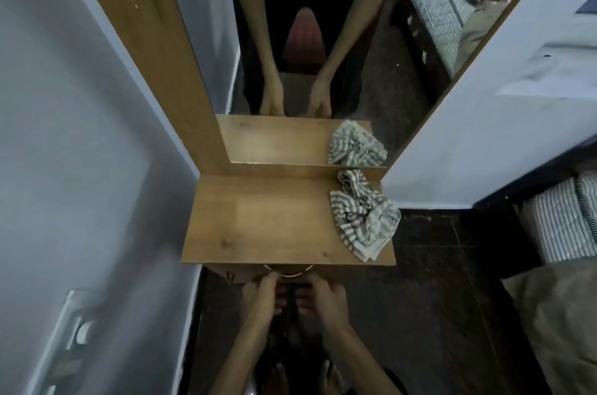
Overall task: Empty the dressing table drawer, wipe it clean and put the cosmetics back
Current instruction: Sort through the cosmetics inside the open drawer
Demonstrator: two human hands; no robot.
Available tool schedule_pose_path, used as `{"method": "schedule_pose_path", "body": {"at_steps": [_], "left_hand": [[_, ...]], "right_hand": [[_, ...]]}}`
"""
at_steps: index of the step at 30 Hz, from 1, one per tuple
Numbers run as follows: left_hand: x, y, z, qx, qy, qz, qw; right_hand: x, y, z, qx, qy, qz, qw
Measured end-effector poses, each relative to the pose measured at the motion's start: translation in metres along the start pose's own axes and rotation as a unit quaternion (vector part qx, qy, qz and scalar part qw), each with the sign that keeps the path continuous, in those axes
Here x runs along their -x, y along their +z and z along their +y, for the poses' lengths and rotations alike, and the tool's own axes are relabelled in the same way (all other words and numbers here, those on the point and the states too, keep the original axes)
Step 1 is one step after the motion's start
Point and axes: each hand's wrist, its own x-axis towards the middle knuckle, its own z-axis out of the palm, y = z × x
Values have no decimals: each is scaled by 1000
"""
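Observation:
The wooden dressing table (274, 223) stands below me against a mirror. Its drawer (239, 275) is shut; only a strip of its front shows under the top's front edge, with a curved metal handle (288, 272). My left hand (258, 296) reaches the handle's left end. At the handle's right end is my right hand (326, 299). Both have their fingers curled in below the handle. A crumpled grey-and-white striped cloth (361, 215) lies on the right side of the tabletop. No cosmetics are in view.
The mirror (307, 48) reflects my arms and the cloth. A grey wall with a switch plate (80, 330) runs close on the left. A white wall corner (468, 152) and a bed with striped bedding (562, 220) are on the right. Dark floor and my bare feet lie below.

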Motion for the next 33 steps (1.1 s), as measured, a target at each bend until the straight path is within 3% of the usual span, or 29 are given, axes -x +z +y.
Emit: {"method": "schedule_pose_path", "body": {"at_steps": [4,9,15,21,25,28,30,33], "left_hand": [[-24,11,-13,39,36,13,998],[-42,16,-30,-22,144,33,989],[-36,16,-28,-78,151,47,984],[5,-7,-67,-125,154,24,980],[38,-28,-103,-179,154,15,972],[82,-46,-119,-218,231,82,945],[103,-56,-123,-208,324,125,915],[116,-67,-116,-195,472,167,843]], "right_hand": [[-30,14,14,-23,-28,2,999],[-46,26,25,-32,-63,6,997],[-35,23,26,-11,-99,-29,995],[10,-11,48,77,-75,-80,991],[56,-46,61,224,-52,-154,961],[92,-73,60,314,-99,-212,920],[112,-87,54,282,-194,-236,909],[132,-94,44,234,-364,-176,884]]}}
